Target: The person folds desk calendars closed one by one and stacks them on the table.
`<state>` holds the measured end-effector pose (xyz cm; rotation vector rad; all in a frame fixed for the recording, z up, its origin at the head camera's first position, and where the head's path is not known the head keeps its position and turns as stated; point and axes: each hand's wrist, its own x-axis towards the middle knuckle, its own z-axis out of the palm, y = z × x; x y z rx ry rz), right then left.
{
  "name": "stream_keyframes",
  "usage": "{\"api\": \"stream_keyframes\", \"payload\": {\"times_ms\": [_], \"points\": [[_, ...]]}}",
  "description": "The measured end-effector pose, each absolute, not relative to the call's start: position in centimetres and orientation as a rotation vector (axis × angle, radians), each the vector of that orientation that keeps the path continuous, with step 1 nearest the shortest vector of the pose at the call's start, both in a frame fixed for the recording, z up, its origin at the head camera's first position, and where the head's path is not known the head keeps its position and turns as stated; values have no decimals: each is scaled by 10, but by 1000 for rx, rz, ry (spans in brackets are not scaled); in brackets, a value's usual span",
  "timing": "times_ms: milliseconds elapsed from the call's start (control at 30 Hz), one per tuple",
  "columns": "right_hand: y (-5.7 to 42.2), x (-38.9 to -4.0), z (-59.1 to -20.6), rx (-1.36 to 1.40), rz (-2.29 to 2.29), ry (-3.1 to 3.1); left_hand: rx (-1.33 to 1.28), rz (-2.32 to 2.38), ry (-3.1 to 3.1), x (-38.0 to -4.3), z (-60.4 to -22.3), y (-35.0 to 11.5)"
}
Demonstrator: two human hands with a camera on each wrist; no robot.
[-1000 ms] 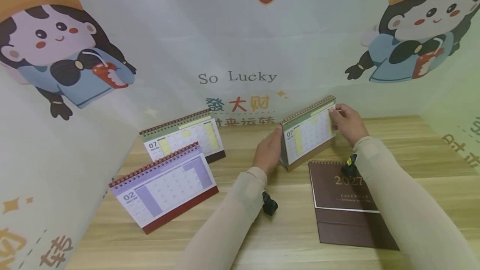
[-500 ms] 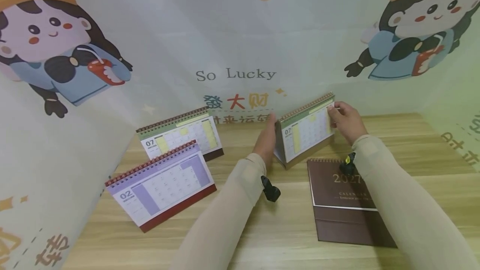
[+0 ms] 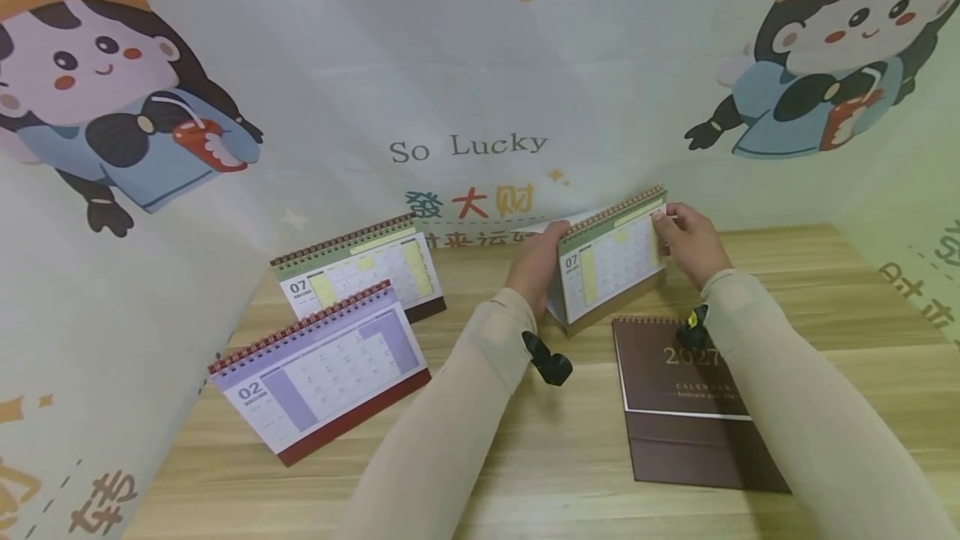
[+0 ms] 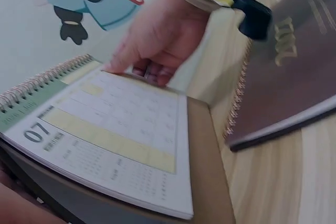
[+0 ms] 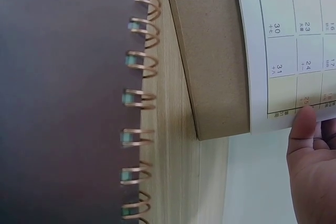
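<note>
A green-topped desk calendar (image 3: 611, 265) marked 07 stands upright on the table between both hands. The right hand (image 3: 693, 244) pinches the right edge of its front pages, with the thumb (image 5: 304, 124) on the printed face beside the 25. My left hand (image 3: 536, 265) is at the calendar's left end, close to the top corner and partly behind the stand. Its fingers are mostly hidden; I cannot tell how they are curled. Behind the spiral a white page (image 3: 577, 221) sticks out to the left. Only part of the left hand (image 4: 16, 203) shows in the left wrist view.
To the left stand a purple desk calendar (image 3: 337, 373) marked 02 and, behind it, another green one (image 3: 375, 273) marked 07. A brown 2027 calendar (image 3: 675, 390) lies flat beneath the right forearm. A printed cloth backdrop (image 3: 465, 65) encloses the wooden table (image 3: 525, 457).
The left hand has moved off the calendar's left edge and round toward its back. A white page now shows behind the spiral. The right hand keeps its pinch in place.
</note>
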<state>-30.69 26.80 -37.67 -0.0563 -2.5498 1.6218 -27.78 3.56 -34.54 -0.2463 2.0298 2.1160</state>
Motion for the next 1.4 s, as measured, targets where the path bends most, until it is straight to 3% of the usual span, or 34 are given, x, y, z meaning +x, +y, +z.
{"api": "stream_keyframes", "payload": {"times_ms": [400,900,1400], "points": [[271,-306,-378,-42,1602,-2551,-128,2113,2219,-279,-338,39],[269,-307,-381,-57,1595,-2557,560,1629,3037,-272,-348,31],[269,-309,-378,-58,1580,-2569,810,1444,3241,-274,-354,29]]}}
